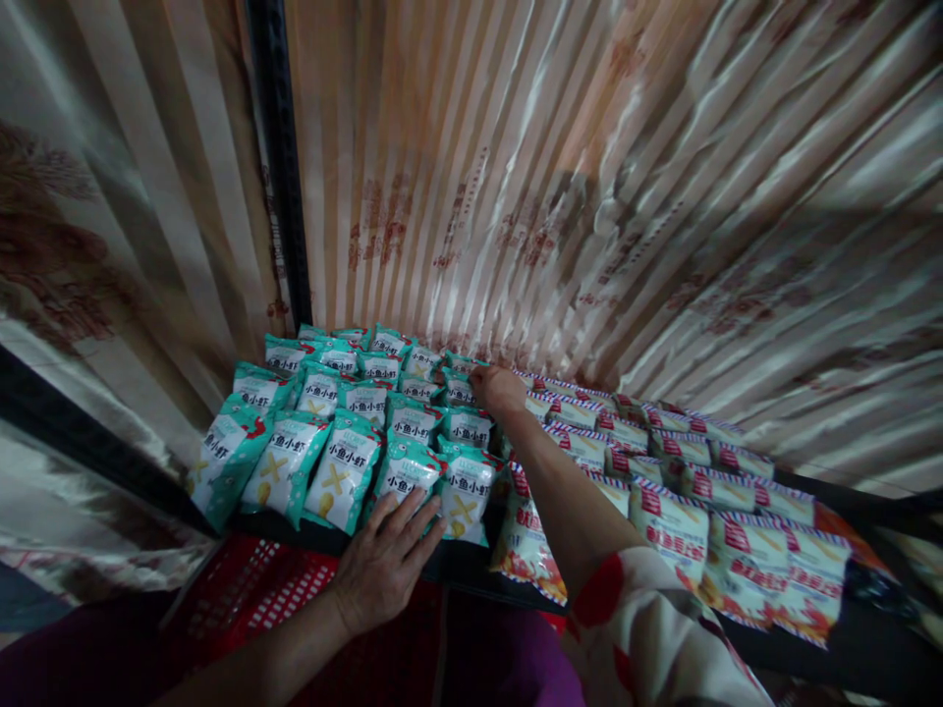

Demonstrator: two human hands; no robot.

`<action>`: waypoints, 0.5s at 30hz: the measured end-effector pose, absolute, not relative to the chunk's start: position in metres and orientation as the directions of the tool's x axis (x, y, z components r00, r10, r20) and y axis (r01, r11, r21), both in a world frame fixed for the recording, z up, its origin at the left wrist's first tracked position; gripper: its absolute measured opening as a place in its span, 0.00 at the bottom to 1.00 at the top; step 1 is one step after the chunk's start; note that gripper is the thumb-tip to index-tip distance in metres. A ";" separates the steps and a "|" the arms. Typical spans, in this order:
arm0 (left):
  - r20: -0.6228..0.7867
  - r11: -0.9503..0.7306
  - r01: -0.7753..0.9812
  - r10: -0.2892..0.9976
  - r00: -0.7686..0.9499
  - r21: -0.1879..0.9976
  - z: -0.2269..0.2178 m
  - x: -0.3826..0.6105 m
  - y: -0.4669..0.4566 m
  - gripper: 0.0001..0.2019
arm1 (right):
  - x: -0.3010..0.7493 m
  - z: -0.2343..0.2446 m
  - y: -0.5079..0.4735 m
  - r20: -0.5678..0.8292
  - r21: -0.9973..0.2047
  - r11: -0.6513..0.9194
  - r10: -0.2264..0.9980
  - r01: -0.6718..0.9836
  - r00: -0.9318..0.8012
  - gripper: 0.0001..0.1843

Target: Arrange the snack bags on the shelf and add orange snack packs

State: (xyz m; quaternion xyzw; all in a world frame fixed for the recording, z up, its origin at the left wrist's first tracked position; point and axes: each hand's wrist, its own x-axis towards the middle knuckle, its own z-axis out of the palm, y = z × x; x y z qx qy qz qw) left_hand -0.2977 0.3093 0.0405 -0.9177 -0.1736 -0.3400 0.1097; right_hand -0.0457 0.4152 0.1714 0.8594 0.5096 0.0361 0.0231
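Note:
My left hand [394,555] lies with its fingers apart, the tips resting on the lower part of a teal-and-white snack bag [409,466] in the front row. Reaching toward the back, my right hand [501,391] has its fingers curled at the upper right edge of another teal snack bag [462,390], seemingly pinching it; the fingertips are partly hidden. Several teal bags stand in tilted rows to the left, each facing me. White-and-red snack bags [670,525] with striped tops line up on the right, partly behind my right forearm.
The bags stand on a black shelf [471,570]. A red plastic basket [254,589] sits below its front edge at the left. A dark upright post [280,157] rises at the back left, and pleated, printed sheeting [413,147] hangs behind the shelf.

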 end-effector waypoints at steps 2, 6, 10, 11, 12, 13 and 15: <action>0.663 -0.916 0.392 0.244 0.708 -0.082 0.040 -0.298 0.309 0.21 | -0.044 0.171 0.415 0.038 0.068 -0.474 0.880 0.878 0.473 0.18; 0.664 -0.921 0.385 0.251 0.705 -0.061 0.040 -0.298 0.309 0.21 | -0.035 0.167 0.414 0.037 -0.055 -0.438 0.897 0.897 0.440 0.19; 0.672 -0.923 0.383 0.257 0.694 -0.043 0.042 -0.297 0.309 0.20 | -0.027 0.163 0.420 0.030 -0.142 -0.412 0.907 0.900 0.420 0.21; 0.674 -0.922 0.385 0.257 0.693 -0.045 0.042 -0.297 0.309 0.20 | -0.026 0.161 0.422 0.028 -0.157 -0.413 0.906 0.897 0.422 0.22; 0.675 -0.921 0.387 0.255 0.692 -0.050 0.042 -0.297 0.309 0.20 | -0.025 0.160 0.424 0.024 -0.173 -0.416 0.904 0.893 0.426 0.23; 0.675 -0.919 0.389 0.252 0.693 -0.056 0.042 -0.297 0.309 0.20 | -0.023 0.158 0.427 0.019 -0.187 -0.422 0.901 0.887 0.433 0.24; 0.672 -0.918 0.391 0.250 0.698 -0.065 0.042 -0.297 0.310 0.20 | -0.021 0.155 0.431 0.013 -0.210 -0.439 0.892 0.874 0.452 0.26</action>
